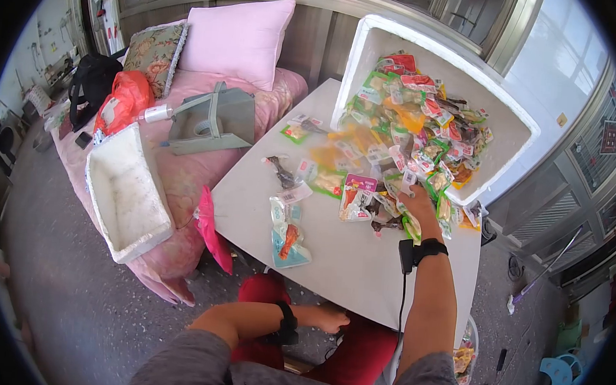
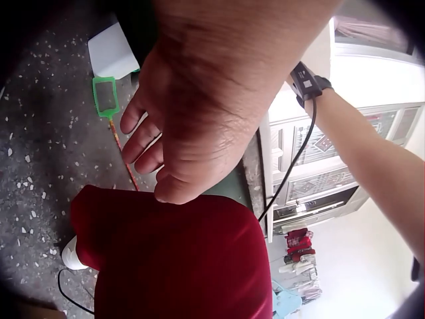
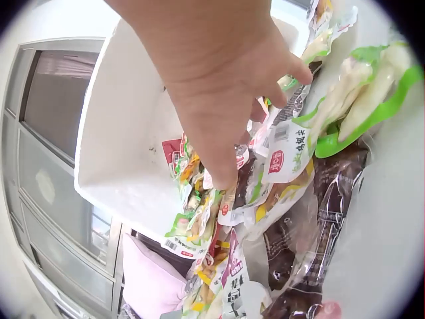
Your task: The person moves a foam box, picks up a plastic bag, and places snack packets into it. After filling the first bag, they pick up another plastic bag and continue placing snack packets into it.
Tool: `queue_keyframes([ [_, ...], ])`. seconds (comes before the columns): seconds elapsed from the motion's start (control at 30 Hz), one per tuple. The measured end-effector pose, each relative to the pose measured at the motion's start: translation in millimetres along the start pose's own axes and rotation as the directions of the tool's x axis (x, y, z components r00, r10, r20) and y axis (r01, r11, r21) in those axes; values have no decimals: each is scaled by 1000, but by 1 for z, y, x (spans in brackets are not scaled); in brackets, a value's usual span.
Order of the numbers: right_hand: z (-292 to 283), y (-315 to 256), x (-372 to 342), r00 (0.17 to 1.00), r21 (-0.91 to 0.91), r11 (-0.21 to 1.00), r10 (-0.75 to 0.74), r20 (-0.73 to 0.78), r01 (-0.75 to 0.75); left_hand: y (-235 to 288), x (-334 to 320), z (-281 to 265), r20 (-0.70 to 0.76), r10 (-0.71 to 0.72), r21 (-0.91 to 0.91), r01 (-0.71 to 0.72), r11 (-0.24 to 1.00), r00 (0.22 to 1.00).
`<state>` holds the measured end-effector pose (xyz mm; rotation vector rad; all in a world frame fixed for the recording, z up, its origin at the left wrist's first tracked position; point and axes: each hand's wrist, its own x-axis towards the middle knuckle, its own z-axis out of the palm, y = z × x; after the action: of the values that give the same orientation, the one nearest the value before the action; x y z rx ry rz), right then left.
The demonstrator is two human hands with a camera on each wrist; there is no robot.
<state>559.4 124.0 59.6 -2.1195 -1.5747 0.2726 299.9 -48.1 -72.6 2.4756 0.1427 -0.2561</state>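
Packets of food (image 1: pixel 357 195) lie heaped from inside a tilted white foam box (image 1: pixel 520 124) out onto a pale table (image 1: pixel 318 260). At the box's lower edge my right hand (image 1: pixel 420 203) touches the heap; in the right wrist view this hand (image 3: pixel 222 93) has thumb and fingers spread over the packets, fingertips partly hidden. Beside it there lies a green-edged packet (image 3: pixel 372 100) and a dark one (image 3: pixel 332 212). My left hand (image 1: pixel 328 318) rests near the red-trousered leg, holding nothing; in the left wrist view this hand (image 2: pixel 199 126) has loosely bent fingers.
A packet with orange contents (image 1: pixel 290 237) lies apart near the table's left edge. On the pink bed stand a small foam box (image 1: pixel 128 192) and a grey-green container (image 1: pixel 214 120). A tub of packets (image 1: pixel 466 357) is below the table's right side. A cable hangs from the right wrist.
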Motion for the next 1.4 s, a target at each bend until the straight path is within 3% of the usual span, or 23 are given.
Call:
queue_keyframes([
  [0.07,7,-8,5,999,-61,998,14,45,-11,-10,4,8,22,10,34,-10,999,1000],
  [0.1,10,-11,7,998,-115,993,15,54,-9,-1,0,-7,105,-54,40,50,998,993],
  [0.2,27,-9,13,991,-260,966,40,125,-7,-17,11,11,188,-9,-58,21,998,982],
  [0.3,34,-3,13,982,-283,955,-40,183,92,16,-13,-46,83,-4,-297,28,955,997],
  [0.4,21,-24,-5,957,-107,994,4,289,28,-9,16,6,146,-13,-238,48,970,989],
  [0.5,29,-16,-19,962,-103,981,-134,236,162,-38,49,79,-60,19,-133,-26,991,998],
  [0.57,23,-23,-31,947,-79,974,-184,263,211,-42,60,90,-42,78,-206,-85,975,996],
  [0.7,14,-34,-57,896,38,969,-240,372,244,-23,46,55,63,45,-234,-29,972,997],
  [0.8,5,-30,-62,769,138,979,-204,606,151,-8,36,28,59,111,-175,-99,980,992],
  [0.87,-8,-27,-54,800,80,982,-185,571,170,-19,56,73,-34,121,-306,-126,944,992],
  [1.0,-34,-36,9,864,-26,989,-111,491,142,-19,58,72,-17,121,-369,-119,922,993],
  [1.1,-32,-25,66,971,26,993,-120,205,118,1,39,22,4,77,-547,-63,835,997],
  [1.13,-29,-21,85,986,30,994,-104,130,101,-4,44,29,27,121,-546,-87,833,992],
  [1.23,-9,-26,122,983,62,996,-47,-179,59,-15,60,56,66,196,-516,-134,846,978],
  [1.33,20,-20,150,940,-262,958,-195,-282,120,-16,65,68,35,166,-473,-130,871,986],
  [1.37,29,-17,154,935,-244,968,-132,-330,50,-15,65,71,24,155,-466,-127,876,988],
  [1.4,33,-19,153,962,-175,984,-55,-267,8,-16,65,71,13,142,-458,-121,881,990],
])
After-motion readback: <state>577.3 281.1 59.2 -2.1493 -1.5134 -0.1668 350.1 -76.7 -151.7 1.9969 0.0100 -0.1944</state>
